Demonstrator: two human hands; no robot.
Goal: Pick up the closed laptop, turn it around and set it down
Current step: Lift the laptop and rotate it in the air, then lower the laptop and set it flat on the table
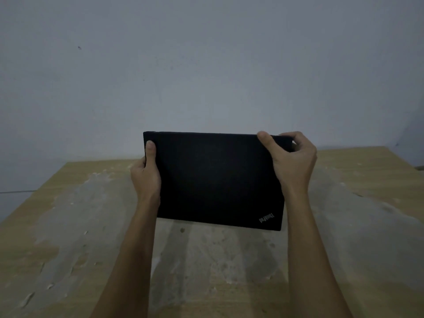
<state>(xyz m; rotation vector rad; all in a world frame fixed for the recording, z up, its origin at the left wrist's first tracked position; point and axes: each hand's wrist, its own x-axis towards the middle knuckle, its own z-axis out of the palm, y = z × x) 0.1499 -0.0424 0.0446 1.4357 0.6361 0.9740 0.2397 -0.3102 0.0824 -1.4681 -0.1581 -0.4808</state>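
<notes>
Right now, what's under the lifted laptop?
Below the laptop, held by the left hand and right hand, only worn tabletop shows. Its underside and the fingers behind it are hidden.

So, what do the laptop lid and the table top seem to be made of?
Laptop: a matte black lid, probably plastic or a soft coated composite; it shows no shine and only a small silver logo near one corner. The dim light leaves this open.
Table: light wood-grain board, likely laminate or veneer. Wide grey, chalky patches and pale flecks cover it, maybe dried plaster or worn coating; I cannot tell which.
</notes>
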